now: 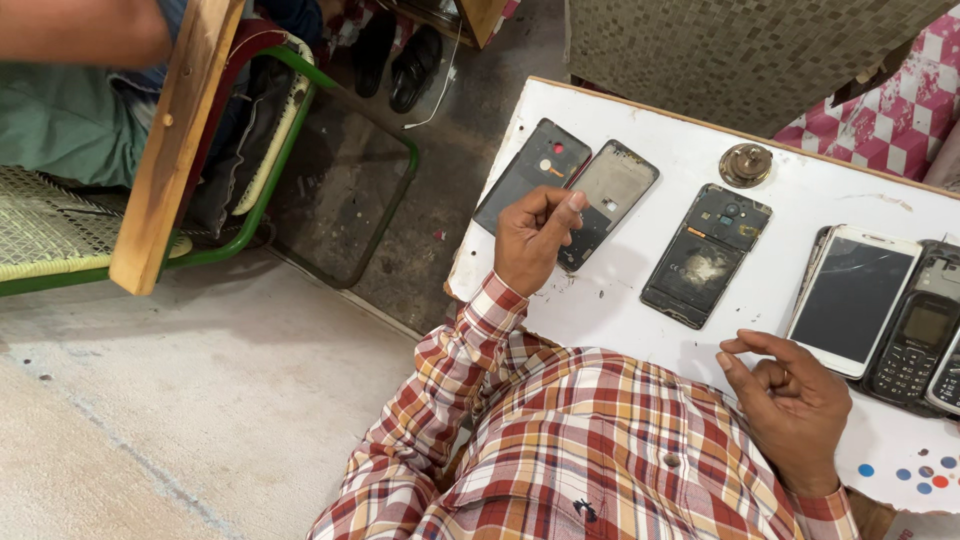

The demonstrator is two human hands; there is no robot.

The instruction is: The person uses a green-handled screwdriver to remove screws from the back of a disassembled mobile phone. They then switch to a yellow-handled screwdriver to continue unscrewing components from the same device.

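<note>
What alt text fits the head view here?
A person in a plaid shirt holds the left hand over a phone frame on a white table, the right hand lifted nearby. More opened phones lie alongside.

One view only, from a camera worn on the head, looking steeply down over the wearer's chest. The checked shirt (590,450) fills the near bottom edge, very close to the lens. The white table (640,300) runs from centre to the right side, set at a slant, so the view is rolled and turned a little to the left. The far edge of the table lies toward the top of the frame. On the left the concrete floor (170,400) is seen from well above, with a green-framed chair (300,150) at far left. No second view exists to overlap.
</note>
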